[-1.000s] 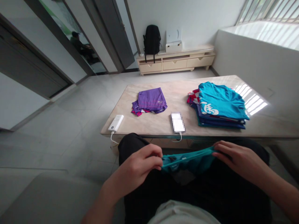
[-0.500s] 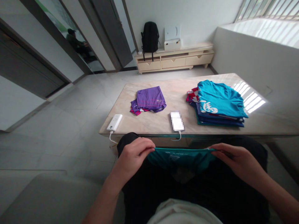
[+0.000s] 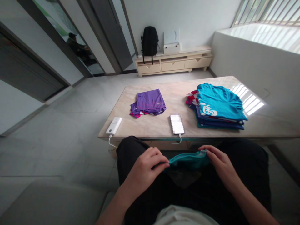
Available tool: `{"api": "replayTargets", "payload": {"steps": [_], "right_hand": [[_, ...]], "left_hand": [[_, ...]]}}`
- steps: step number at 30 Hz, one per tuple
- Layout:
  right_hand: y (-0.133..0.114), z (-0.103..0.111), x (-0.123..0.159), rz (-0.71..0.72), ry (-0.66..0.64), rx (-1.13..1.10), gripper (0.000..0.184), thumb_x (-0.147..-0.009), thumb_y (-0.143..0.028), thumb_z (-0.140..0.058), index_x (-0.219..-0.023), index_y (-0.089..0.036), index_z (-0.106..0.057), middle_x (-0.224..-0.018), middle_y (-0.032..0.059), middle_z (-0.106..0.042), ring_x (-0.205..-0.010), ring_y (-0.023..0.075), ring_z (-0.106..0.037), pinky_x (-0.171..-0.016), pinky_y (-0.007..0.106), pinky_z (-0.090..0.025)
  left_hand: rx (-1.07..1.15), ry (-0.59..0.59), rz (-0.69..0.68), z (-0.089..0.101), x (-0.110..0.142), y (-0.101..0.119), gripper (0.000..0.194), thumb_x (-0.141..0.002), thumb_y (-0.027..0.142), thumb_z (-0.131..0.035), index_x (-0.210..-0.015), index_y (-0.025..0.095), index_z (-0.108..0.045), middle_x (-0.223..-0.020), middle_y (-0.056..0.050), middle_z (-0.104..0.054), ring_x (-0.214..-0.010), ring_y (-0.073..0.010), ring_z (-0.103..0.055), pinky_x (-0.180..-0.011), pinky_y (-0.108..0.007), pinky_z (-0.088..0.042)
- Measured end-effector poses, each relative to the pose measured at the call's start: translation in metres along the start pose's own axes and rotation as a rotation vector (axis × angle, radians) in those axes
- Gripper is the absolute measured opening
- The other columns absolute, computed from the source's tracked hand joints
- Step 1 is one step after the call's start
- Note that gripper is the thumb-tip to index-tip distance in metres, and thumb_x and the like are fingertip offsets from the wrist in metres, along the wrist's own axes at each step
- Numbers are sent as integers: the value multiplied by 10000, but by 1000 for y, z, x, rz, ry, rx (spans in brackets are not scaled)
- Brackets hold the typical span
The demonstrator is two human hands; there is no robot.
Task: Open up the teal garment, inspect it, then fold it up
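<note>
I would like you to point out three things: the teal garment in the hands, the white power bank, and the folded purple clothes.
teal garment [image 3: 188, 158], head view, middle of the bunched cloth.
white power bank [image 3: 113, 126], head view, centre of its top face.
folded purple clothes [image 3: 149, 100], head view, top of the pile.

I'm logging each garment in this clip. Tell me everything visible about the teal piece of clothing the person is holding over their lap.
The teal fabric garment looks thin and soft, bunched into a narrow band with small creases. It stretches roughly level between both hands, above the person's black-clothed lap and just in front of the table's near edge. The left hand pinches its left end; the right hand closes a grip on its right end. Its lower part sags in a dark fold. Any print or label is too bunched to make out.
</note>
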State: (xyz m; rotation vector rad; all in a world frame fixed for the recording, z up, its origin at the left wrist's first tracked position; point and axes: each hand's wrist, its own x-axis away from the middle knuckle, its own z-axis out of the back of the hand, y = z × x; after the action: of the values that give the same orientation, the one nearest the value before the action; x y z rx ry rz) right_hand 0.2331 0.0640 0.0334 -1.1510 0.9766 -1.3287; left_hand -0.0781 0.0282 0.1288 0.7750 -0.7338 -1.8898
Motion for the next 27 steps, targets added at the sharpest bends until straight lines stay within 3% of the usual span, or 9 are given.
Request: {"api": "replayTargets", "payload": {"steps": [5, 10, 15, 20, 23, 27], "right_hand": [[3, -11, 9, -89, -65, -108, 472, -799, -561, -825, -1069, -187, -730, -923, 45, -730, -805, 190, -668, -686, 264, -541], [1, -6, 12, -28, 18, -40, 446, -770, -523, -858, -1030, -185, -725, -878, 42, -709, -757, 182, -649, -655, 274, -542], [3, 10, 5, 75, -115, 121, 479, -717, -478, -899, -1069, -192, -744, -968, 71, -765, -823, 233, -717, -696, 310, -604], [3, 13, 4, 129, -34, 294, 332, -849, -535, -765, -980, -230, -779, -948, 42, -789, -837, 235, -753, -740, 321, -615], [1, 15, 6, 186, 19, 358, 309, -898, -526, -717, -1035, -261, -796, -1008, 30, -807, -905, 240, -772, -829, 338, -614], [-3, 21, 5, 203, 53, 429, 322, -927, -509, -681, -1139, -281, -763, -1057, 27, -801, -962, 248, -767, -771, 326, -599]], "left_hand": [[100, 7, 107, 1, 1, -2, 69, -971, 206, -725, -937, 193, -784, -857, -16, -673, -806, -130, -650, -743, -231, -476], [21, 78, 127, 1, 2, -12, 64, -959, 200, -735, -925, 193, -788, -844, -13, -679, -807, -134, -656, -763, -232, -476], [-58, 130, 111, 0, 3, -21, 61, -946, 176, -741, -925, 195, -795, -836, -10, -669, -802, -133, -655, -766, -227, -481], [-103, 143, 101, -1, 4, -26, 60, -953, 197, -731, -931, 197, -787, -846, -15, -672, -817, -149, -659, -774, -242, -490], [-134, 98, 133, 1, 4, -28, 40, -943, 213, -745, -933, 196, -780, -859, -19, -684, -835, -165, -665, -782, -258, -494], [-159, 20, 185, 4, 4, -27, 64, -933, 227, -754, -881, 191, -765, -861, -22, -682, -846, -178, -665, -765, -266, -490]]}}
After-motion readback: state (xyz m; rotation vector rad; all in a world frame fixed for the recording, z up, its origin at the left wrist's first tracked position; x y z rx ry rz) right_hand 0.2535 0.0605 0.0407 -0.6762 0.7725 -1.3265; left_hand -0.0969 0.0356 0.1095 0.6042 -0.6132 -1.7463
